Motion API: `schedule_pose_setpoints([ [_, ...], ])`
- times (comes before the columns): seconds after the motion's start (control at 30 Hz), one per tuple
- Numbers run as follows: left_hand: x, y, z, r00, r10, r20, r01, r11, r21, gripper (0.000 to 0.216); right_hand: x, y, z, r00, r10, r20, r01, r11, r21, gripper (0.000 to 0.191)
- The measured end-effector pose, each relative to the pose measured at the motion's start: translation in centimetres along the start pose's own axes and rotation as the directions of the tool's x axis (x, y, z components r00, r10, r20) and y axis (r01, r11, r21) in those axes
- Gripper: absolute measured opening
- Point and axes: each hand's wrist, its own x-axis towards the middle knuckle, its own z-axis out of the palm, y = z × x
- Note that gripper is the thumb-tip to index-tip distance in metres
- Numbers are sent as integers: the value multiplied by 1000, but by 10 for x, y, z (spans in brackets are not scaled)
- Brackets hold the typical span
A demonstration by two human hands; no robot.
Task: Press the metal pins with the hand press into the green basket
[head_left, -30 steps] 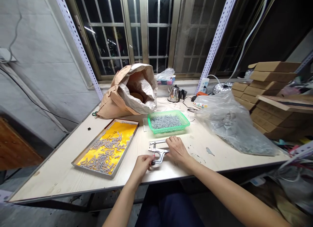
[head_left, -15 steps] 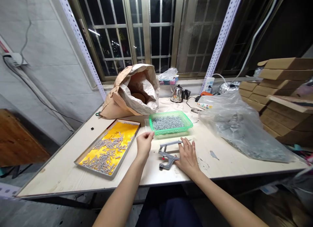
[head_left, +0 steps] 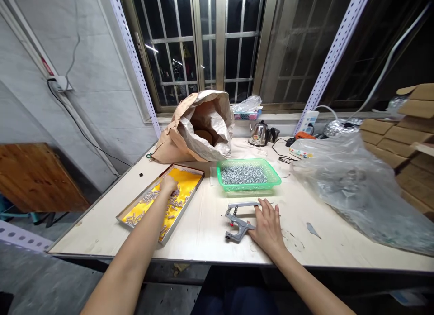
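Observation:
My left hand [head_left: 168, 184] reaches into a shallow cardboard tray [head_left: 185, 211] with a yellow lining. Its fingers are bent together among small grey ribbed metal pieces [head_left: 148, 196], and whatever they pinch is hidden. My right hand [head_left: 269, 224] grips grey snap-fastener pliers [head_left: 241, 229] lying on the table, fingers over the upper handle and thumb by the lower one. The jaws of the pliers point left and stand apart, with a spring and a red bit showing. Behind the pliers sits a green plastic basket [head_left: 250, 188] full of small silvery metal pieces.
A big open paper sack [head_left: 169, 140] stands at the back left of the table [head_left: 203, 242]. A metal kettle [head_left: 259, 134] is near the window. On the right lie a clear plastic bag [head_left: 342, 179] and stacked cardboard boxes [head_left: 407, 138]. A grey scrap [head_left: 313, 230] lies right of my hand.
My left hand has moved left from beside the pliers into the tray of metal pieces. My right hand stays on the pliers. The view has turned a little to the left.

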Motion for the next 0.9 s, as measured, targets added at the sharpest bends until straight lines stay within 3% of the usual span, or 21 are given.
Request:
schedule_pose_setpoints([
  [0.13,-2,-1,5,999,50,18,-51,998,24,19,0,0,-3,999,0,35,0,1000,-21,42],
  [0.27,-14,-8,1,983,180,-45,-176,981,83,28,1,-1,-5,999,-22,43,22,1000,-17,39],
  [0.47,-16,-25,-7,985,140,102,-162,953,257,26,0,-2,-3,999,-40,16,40,999,-13,38],
  [0.77,-13,3,15,952,277,133,-299,936,189,16,0,-4,-6,998,-36,51,38,998,-41,39],
  [0.9,-27,4,6,930,358,78,-367,913,180,26,0,-5,-9,998,-32,62,35,998,-44,41],
])
